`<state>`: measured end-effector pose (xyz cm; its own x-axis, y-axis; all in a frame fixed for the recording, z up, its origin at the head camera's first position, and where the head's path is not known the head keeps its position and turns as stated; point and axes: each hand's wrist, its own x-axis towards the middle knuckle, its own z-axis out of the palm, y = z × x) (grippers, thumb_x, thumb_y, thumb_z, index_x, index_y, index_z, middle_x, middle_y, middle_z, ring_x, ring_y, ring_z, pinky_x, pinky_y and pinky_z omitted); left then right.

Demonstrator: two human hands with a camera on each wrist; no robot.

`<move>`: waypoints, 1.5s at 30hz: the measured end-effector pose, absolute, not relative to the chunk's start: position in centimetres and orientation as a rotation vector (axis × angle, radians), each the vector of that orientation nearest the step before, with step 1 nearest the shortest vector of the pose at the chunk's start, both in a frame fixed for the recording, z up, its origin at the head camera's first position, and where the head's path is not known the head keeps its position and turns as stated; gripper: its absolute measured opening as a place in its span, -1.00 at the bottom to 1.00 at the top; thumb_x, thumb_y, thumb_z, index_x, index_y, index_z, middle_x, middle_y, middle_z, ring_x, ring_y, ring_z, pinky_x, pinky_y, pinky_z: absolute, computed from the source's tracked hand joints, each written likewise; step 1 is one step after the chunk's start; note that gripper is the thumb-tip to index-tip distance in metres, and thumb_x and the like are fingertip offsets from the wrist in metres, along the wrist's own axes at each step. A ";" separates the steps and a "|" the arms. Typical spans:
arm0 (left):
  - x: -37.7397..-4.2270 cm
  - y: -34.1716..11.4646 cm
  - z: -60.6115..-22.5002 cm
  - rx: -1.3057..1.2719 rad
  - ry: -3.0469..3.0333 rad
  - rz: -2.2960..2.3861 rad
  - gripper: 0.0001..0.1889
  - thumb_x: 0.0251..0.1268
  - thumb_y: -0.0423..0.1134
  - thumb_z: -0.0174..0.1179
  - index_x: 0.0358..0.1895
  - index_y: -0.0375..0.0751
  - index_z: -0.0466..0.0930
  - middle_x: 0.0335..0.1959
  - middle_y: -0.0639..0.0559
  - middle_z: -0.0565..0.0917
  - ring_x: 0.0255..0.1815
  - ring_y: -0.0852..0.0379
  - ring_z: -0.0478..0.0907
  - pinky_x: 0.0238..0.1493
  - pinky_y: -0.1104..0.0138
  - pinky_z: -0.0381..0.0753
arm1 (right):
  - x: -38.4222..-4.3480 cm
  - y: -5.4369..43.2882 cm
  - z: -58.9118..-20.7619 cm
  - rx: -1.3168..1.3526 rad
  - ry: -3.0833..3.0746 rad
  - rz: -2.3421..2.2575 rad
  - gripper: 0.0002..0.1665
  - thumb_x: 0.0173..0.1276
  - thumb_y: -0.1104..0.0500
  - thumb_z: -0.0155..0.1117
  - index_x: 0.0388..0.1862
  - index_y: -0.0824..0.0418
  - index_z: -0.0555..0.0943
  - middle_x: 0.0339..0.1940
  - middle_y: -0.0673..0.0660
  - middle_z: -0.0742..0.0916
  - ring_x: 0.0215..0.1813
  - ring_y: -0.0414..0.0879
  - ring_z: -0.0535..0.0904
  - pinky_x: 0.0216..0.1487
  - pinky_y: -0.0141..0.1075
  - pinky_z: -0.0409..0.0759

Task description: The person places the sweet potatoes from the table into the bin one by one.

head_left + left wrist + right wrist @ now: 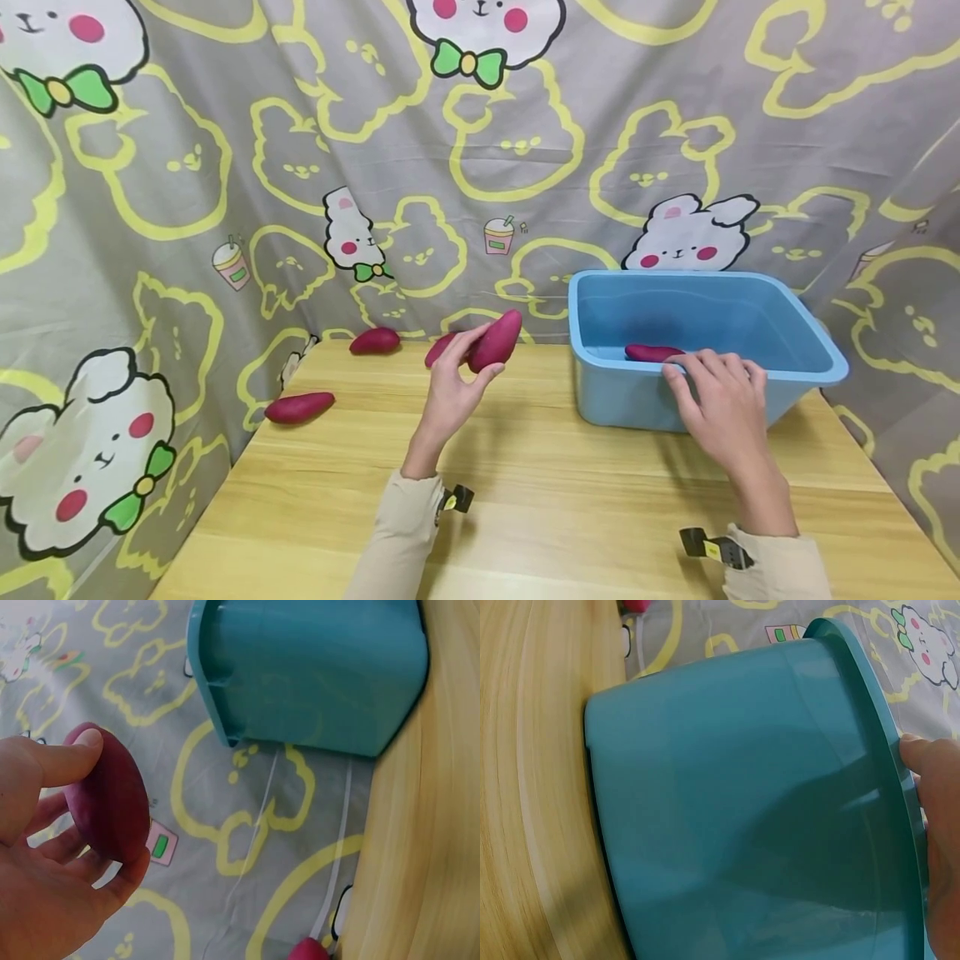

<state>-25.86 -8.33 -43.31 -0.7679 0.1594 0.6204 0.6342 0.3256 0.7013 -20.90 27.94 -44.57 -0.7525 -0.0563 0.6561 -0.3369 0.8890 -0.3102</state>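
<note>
- The left hand (pixel 453 387) grips a magenta sweet potato (pixel 498 342), holding it above the table (pixel 562 508), to the left of the blue tub.
- Thumb and fingers stand apart only by the thickness of the sweet potato: in the left wrist view the thumb presses near one end, while the fingers curl along the opposite side.
- The held sweet potato is tilted, its upper end leaning toward the right in the head view.
- The right hand (pixel 722 408) is at the blue tub (pixel 630 398), bent over the near rim (pixel 600 364); its fingers curl to the inner side and its thumb lies against the edge.
- A second sweet potato (pixel 649 353) lies inside the tub, just beside the right hand; whether the fingertips touch it cannot be told, since the rim and hand hide part of it.
- Three more lie on the table, out of both hands: one at the back (pixel 375 341), one farther left and nearer the person (pixel 300 408), and one partly hidden behind the left hand (pixel 437 350).
- The tub rests on the table, near the patterned curtain (pixel 540 125).
</note>
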 end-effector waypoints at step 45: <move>-26.6 -0.5 -40.8 -0.861 -2.071 -1.490 -0.44 0.31 -0.25 0.43 0.38 -0.10 0.55 0.20 -0.06 0.57 0.18 0.06 0.51 0.08 0.20 0.60 | -20.6 27.4 -44.3 0.279 -2.351 0.571 -0.63 0.55 -0.02 0.18 -0.04 0.26 0.71 -0.09 0.31 0.73 0.05 0.27 0.46 0.26 0.32 0.13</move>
<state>-26.57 -0.52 -40.83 -0.7066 0.2275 0.6700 0.7076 0.2232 0.6704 -20.61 27.38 -44.33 -0.7375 -0.0426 0.6740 -0.3473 0.8799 -0.3244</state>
